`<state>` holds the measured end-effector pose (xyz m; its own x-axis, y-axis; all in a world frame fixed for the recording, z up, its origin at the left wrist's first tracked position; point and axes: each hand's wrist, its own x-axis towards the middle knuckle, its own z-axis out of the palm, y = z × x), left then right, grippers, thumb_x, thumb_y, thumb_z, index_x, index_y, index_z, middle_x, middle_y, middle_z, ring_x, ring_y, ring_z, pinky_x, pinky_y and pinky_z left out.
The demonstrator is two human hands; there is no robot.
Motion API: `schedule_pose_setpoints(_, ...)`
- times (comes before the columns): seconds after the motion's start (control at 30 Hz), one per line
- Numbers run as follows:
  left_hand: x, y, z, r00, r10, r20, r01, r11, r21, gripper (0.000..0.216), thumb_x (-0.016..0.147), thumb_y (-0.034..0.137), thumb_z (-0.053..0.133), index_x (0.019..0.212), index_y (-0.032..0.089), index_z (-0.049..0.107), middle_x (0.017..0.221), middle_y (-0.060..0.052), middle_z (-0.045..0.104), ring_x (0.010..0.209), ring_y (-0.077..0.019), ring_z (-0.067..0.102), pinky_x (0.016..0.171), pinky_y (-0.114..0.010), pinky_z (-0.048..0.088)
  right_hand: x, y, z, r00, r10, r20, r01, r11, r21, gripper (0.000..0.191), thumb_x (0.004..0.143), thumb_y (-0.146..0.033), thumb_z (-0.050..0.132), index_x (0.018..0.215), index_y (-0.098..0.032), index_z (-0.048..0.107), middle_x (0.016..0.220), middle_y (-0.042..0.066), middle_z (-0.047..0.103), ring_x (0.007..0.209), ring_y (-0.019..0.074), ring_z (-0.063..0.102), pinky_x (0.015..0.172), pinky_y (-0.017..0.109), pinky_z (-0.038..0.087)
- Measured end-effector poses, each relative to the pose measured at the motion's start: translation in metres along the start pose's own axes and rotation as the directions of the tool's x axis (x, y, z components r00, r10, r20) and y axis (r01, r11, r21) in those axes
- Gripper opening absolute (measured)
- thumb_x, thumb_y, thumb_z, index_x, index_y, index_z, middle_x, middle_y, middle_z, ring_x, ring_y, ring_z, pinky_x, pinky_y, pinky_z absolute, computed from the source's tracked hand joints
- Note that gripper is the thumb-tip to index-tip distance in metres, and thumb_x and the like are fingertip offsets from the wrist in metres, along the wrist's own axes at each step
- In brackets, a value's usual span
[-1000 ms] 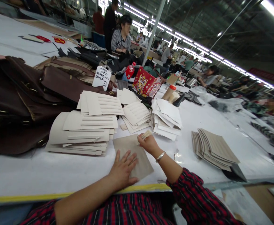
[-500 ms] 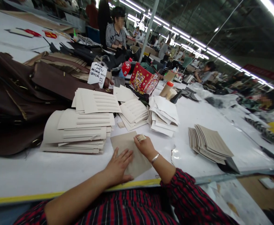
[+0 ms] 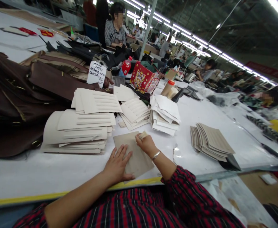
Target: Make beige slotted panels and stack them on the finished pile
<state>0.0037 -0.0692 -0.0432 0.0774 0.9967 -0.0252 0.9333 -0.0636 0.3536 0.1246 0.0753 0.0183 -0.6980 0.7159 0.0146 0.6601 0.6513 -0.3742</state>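
A grey-beige sheet (image 3: pixel 139 163) lies flat on the white tabletop in front of me. My left hand (image 3: pixel 117 163) rests on its left part, fingers spread and thumb near the bottom corner. Over the sheet's upper right part is my right hand (image 3: pixel 146 144), its fingers closed around a small pale beige piece (image 3: pixel 143 135). Most of that piece is hidden in the fist, so its kind does not show. Just beyond the sheet stand a tall stack of cream sheets with strips (image 3: pixel 81 133) and a smaller stack of similar sheets (image 3: pixel 135 110).
White folded sheets (image 3: pixel 165 114) stand behind my right hand. Further right is a pile of beige pieces (image 3: pixel 211 141). Brown leather bags (image 3: pixel 17 104) fill the left. A red patterned box (image 3: pixel 143 77), a red-capped bottle (image 3: pixel 126 66) and a glue-like jar (image 3: pixel 168 88) stand behind.
My left hand has slid slightly left and down on the sheet, uncovering more of it. My right hand stays closed on the pale piece with little movement. The view has shifted slightly.
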Motion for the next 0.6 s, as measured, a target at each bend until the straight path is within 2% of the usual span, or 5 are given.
schedule_pose_setpoints(0.23,-0.001,0.0,-0.001,1.0,-0.006,-0.003,0.005,1.0,-0.027,0.1,0.053,0.075,0.053,0.134,0.021,0.029,0.145,-0.015,0.011,0.132,-0.0308,0.008,0.105,-0.048,0.001,-0.076,0.008,-0.013,0.967,0.01,0.254,-0.056,0.983,0.174,0.026,0.086,-0.031,0.037,0.076,-0.019,0.058,0.058,-0.002,0.062,0.053,0.0097,0.057,0.057,0.018,0.04)
schedule_pose_setpoints(0.3,-0.001,-0.001,0.0,1.0,-0.003,-0.009,0.003,1.0,-0.026,0.1,0.052,0.075,0.053,0.134,0.022,0.029,0.145,-0.015,0.011,0.132,-0.0309,0.008,0.105,-0.049,0.001,-0.059,0.003,-0.007,0.977,-0.005,0.213,-0.03,0.987,0.16,0.027,0.087,-0.03,0.035,0.077,-0.018,0.058,0.063,-0.001,0.063,0.057,0.0099,0.058,0.058,0.018,0.041)
schedule_pose_setpoints(0.4,0.0,-0.001,0.0,1.0,0.001,-0.003,-0.001,1.0,-0.016,0.101,0.052,0.075,0.052,0.134,0.023,0.028,0.145,-0.014,0.012,0.132,-0.0304,0.008,0.105,-0.049,0.001,-0.007,-0.012,0.003,0.997,-0.019,0.075,0.021,0.999,-0.025,0.027,0.087,-0.028,0.036,0.079,-0.016,0.06,0.071,0.004,0.065,0.069,0.0131,0.06,0.065,0.02,0.04)
schedule_pose_setpoints(0.47,0.0,-0.001,0.0,1.0,-0.003,-0.004,0.003,1.0,-0.01,0.101,0.052,0.075,0.052,0.135,0.023,0.027,0.145,-0.014,0.011,0.132,-0.0302,0.009,0.105,-0.049,0.001,0.008,-0.017,0.005,0.999,-0.025,0.048,0.031,0.991,-0.129,0.027,0.086,-0.027,0.037,0.079,-0.015,0.06,0.071,0.006,0.065,0.072,0.0145,0.06,0.067,0.022,0.039)
schedule_pose_setpoints(0.6,0.0,-0.001,0.001,1.0,-0.008,-0.004,0.008,1.0,-0.013,0.101,0.052,0.077,0.05,0.134,0.022,0.029,0.145,-0.014,0.01,0.132,-0.0302,0.008,0.105,-0.049,0.001,-0.046,-0.009,0.0,0.992,-0.021,0.125,0.036,0.992,-0.119,0.027,0.086,-0.029,0.038,0.076,-0.017,0.061,0.068,0.004,0.064,0.066,0.0134,0.06,0.063,0.021,0.039)
